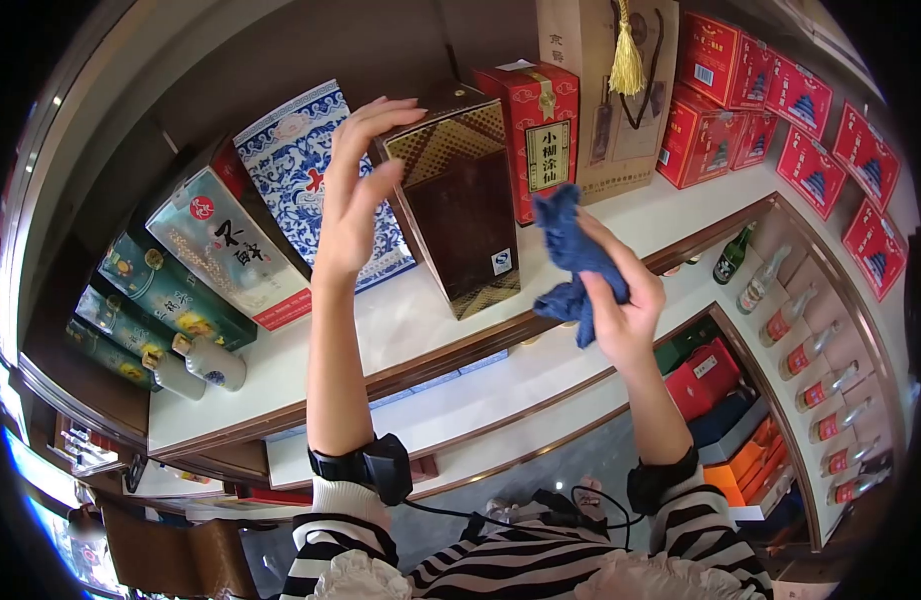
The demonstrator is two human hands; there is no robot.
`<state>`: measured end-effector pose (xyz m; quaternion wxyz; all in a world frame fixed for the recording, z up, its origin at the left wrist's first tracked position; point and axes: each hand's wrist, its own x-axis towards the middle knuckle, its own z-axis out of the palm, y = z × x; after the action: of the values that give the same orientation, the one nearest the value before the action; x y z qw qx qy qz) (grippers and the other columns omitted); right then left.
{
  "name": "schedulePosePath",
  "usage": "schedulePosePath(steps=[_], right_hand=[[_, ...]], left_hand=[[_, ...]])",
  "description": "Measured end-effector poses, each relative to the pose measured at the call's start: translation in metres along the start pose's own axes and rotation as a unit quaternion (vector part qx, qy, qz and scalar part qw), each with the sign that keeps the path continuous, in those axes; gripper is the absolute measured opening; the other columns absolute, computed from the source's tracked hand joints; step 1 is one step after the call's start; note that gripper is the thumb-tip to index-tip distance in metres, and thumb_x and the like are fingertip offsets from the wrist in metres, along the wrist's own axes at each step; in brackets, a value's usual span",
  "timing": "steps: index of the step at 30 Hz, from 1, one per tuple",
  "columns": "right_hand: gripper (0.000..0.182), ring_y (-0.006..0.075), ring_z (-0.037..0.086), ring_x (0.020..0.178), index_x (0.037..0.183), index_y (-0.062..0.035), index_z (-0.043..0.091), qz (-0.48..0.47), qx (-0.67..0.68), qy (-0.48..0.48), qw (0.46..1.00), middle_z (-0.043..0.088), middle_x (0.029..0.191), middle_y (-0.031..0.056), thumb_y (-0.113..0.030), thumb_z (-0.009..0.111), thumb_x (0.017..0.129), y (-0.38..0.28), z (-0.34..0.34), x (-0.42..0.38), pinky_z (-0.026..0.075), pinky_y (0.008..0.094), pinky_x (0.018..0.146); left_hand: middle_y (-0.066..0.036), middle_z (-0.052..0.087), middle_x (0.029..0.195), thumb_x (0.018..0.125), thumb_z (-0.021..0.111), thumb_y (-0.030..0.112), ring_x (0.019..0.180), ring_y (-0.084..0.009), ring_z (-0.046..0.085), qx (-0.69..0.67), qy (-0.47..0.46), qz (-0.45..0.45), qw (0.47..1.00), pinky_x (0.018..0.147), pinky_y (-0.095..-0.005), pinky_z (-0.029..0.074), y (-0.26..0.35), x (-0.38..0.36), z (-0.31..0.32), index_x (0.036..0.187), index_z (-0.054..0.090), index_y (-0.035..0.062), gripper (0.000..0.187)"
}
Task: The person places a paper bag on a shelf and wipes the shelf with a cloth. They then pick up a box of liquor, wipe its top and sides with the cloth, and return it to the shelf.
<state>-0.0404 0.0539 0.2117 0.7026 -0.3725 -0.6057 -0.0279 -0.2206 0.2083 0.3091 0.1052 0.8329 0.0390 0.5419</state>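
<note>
My left hand [353, 195] grips the upper left corner of a dark brown gift box [463, 215], its fingers over the top edge and its thumb by the front face. That box has a gold woven pattern and stands slightly tilted on the white shelf [381, 345]. A crumpled dark blue cloth [573, 245] is pinched in my right hand [626, 300], in front of the shelf and to the right of the brown box. Behind the cloth stands a red box [537, 130] with a pale label. Left of my forearm are a blue-and-white patterned box [301, 150] and a silver box [226, 245].
Green boxes [171, 285] and two white ceramic bottles [211, 362] stand at the left. A paper bag [621, 130] with a gold tassel [628, 60] is at the right, beside stacked red boxes [703, 130]. Glass bottles [789, 315] line the lower right shelf.
</note>
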Motion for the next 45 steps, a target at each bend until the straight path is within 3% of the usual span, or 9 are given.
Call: schedulePosePath(steps=[3, 8, 12, 22, 25, 28, 31, 35, 45], right_hand=[[0.04, 0.0281, 0.052, 0.111, 0.11, 0.0017, 0.056, -0.084, -0.062, -0.043, 0.994, 0.056, 0.115, 0.0171, 0.01, 0.053, 0.071, -0.008, 0.018, 0.031, 0.041, 0.0336, 0.092], [0.042, 0.0295, 0.052, 0.11, 0.106, -0.0015, 0.06, -0.287, -0.153, -0.005, 0.946, 0.057, 0.112, 0.0131, 0.012, 0.054, 0.066, -0.004, 0.045, 0.088, 0.045, 0.0381, 0.089], [0.039, 0.0242, 0.055, 0.106, 0.104, -0.0047, 0.062, -0.317, -0.187, -0.023, 0.93, 0.06, 0.11, 0.0087, 0.009, 0.056, 0.068, 0.019, 0.059, 0.071, 0.046, 0.0366, 0.089], [0.034, 0.0205, 0.055, 0.106, 0.104, -0.0053, 0.062, -0.126, -0.171, -0.435, 0.875, 0.059, 0.111, 0.0085, 0.004, 0.055, 0.071, 0.03, 0.019, -0.006, 0.047, 0.0315, 0.089], [0.037, 0.0196, 0.055, 0.106, 0.104, -0.0078, 0.062, -0.183, -0.147, -0.344, 0.909, 0.059, 0.111, 0.0076, 0.007, 0.054, 0.072, 0.011, 0.024, 0.016, 0.047, 0.0304, 0.091], [0.038, 0.0232, 0.056, 0.104, 0.104, -0.007, 0.062, -0.332, -0.156, -0.128, 0.921, 0.06, 0.108, 0.0083, 0.009, 0.054, 0.07, -0.007, 0.037, 0.065, 0.048, 0.0325, 0.089], [0.037, 0.0202, 0.057, 0.103, 0.104, -0.0081, 0.062, -0.369, -0.226, -0.084, 0.898, 0.06, 0.109, 0.0075, 0.004, 0.059, 0.069, 0.001, 0.047, 0.081, 0.048, 0.0339, 0.09], [0.03, 0.0178, 0.057, 0.104, 0.103, -0.0106, 0.062, -0.324, -0.208, -0.167, 0.908, 0.06, 0.109, 0.0045, -0.001, 0.057, 0.076, 0.025, 0.053, 0.042, 0.046, 0.0332, 0.092], [0.038, 0.0224, 0.055, 0.107, 0.103, -0.0068, 0.062, -0.121, -0.145, -0.447, 0.874, 0.059, 0.112, 0.0076, 0.007, 0.055, 0.068, 0.023, 0.021, 0.004, 0.049, 0.0319, 0.086]], left_hand=[[-0.014, 0.057, 0.109, 0.085, 0.025, 0.034, 0.113, -0.0281, 0.041, -0.04, 0.045, -0.039, 0.997, 0.1, -0.0371, 0.024, 0.001, 0.003, 0.006, 0.095, 0.061, -0.001, 0.051], [-0.013, 0.059, 0.105, 0.086, 0.027, 0.03, 0.106, -0.0262, 0.043, -0.082, 0.074, -0.058, 0.992, 0.097, -0.0366, 0.027, 0.0, 0.004, 0.014, 0.092, 0.062, -0.0015, 0.047], [-0.014, 0.06, 0.1, 0.085, 0.028, 0.029, 0.102, -0.0241, 0.044, -0.118, 0.091, -0.061, 0.987, 0.093, -0.0341, 0.028, -0.007, 0.007, 0.012, 0.09, 0.062, -0.0029, 0.047], [-0.014, 0.062, 0.098, 0.083, 0.027, 0.025, 0.098, -0.0225, 0.046, -0.085, 0.077, -0.059, 0.992, 0.091, -0.0314, 0.028, 0.002, 0.008, 0.01, 0.087, 0.063, -0.0032, 0.046], [-0.014, 0.062, 0.098, 0.083, 0.026, 0.024, 0.096, -0.0222, 0.046, -0.083, 0.08, -0.065, 0.991, 0.09, -0.0312, 0.029, 0.005, 0.01, 0.01, 0.087, 0.064, -0.0032, 0.046], [-0.014, 0.062, 0.099, 0.084, 0.026, 0.024, 0.095, -0.0219, 0.045, -0.079, 0.081, -0.075, 0.991, 0.09, -0.0314, 0.029, 0.008, 0.008, 0.01, 0.087, 0.064, -0.0032, 0.046], [-0.012, 0.062, 0.1, 0.086, 0.028, 0.024, 0.094, -0.0205, 0.045, -0.114, 0.072, -0.076, 0.988, 0.087, -0.03, 0.03, 0.005, 0.008, 0.008, 0.088, 0.064, -0.0025, 0.045], [-0.011, 0.062, 0.1, 0.087, 0.028, 0.025, 0.088, -0.0189, 0.043, -0.104, 0.081, -0.106, 0.986, 0.082, -0.0293, 0.032, 0.005, 0.009, 0.008, 0.089, 0.065, -0.001, 0.045], [-0.01, 0.062, 0.101, 0.086, 0.027, 0.028, 0.09, -0.0187, 0.045, -0.077, 0.085, -0.052, 0.992, 0.082, -0.0279, 0.034, 0.001, 0.004, 0.013, 0.092, 0.064, 0.0009, 0.046]])
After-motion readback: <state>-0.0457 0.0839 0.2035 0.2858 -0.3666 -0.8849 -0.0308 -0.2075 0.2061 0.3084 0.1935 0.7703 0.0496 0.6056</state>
